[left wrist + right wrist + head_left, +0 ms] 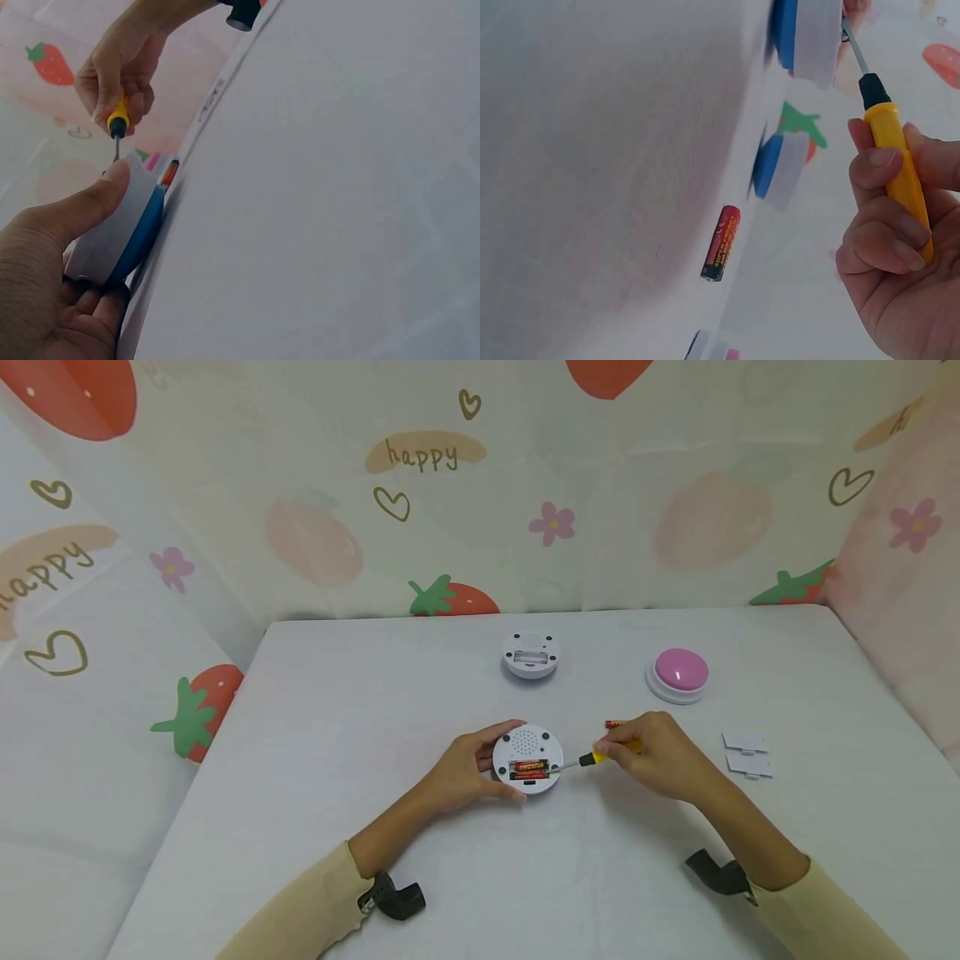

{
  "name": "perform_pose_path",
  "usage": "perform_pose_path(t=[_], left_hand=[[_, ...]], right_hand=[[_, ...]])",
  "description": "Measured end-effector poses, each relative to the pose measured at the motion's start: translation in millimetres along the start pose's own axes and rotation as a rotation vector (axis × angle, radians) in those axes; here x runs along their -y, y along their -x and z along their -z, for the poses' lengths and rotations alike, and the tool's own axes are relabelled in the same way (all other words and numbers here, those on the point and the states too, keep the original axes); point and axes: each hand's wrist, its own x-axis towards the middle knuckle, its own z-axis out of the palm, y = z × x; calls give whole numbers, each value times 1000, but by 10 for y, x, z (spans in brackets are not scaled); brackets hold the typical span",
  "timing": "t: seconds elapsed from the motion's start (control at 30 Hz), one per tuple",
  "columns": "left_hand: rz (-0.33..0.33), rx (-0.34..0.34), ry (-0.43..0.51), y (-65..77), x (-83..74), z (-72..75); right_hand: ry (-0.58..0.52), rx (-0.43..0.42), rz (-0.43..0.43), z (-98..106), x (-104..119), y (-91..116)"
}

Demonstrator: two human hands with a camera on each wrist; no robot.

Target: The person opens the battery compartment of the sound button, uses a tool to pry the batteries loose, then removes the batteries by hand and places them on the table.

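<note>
My left hand point(474, 770) grips a round push button point(527, 740) by its left rim, white underside up and blue dome point(141, 238) down. Red-and-black batteries point(529, 766) lie in its small compartment. A screwdriver point(898, 165) with a yellow handle is held by my right hand point(660, 756), fingers curled round the handle. The metal shaft point(572, 765) slants left, its tip right at the compartment's right end. Just behind the right hand a loose battery point(721, 244) lies on the table, mostly hidden in the head view.
Farther back, another upturned button point(531, 652) shows a compartment without batteries. A pink-domed button point(681, 672) stands upright at the back right. Two white battery covers point(746, 742) lie right of my right hand on the white table point(337, 693). A printed cloth point(600, 510) hangs behind.
</note>
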Motion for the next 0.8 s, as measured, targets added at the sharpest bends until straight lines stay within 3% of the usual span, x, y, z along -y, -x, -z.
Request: perform_pose_path(t=[0.23,0.53,0.8], left_hand=[[5,-2,-11,-2,8,-1],[10,-4,-12,7,9,0],[12,-2,-13,-1,3,3]], right_hand=[[-7,30,-31,10,-19,-5],[213,-71,214,3,38,38],[418,-137,332,-29,245,111]])
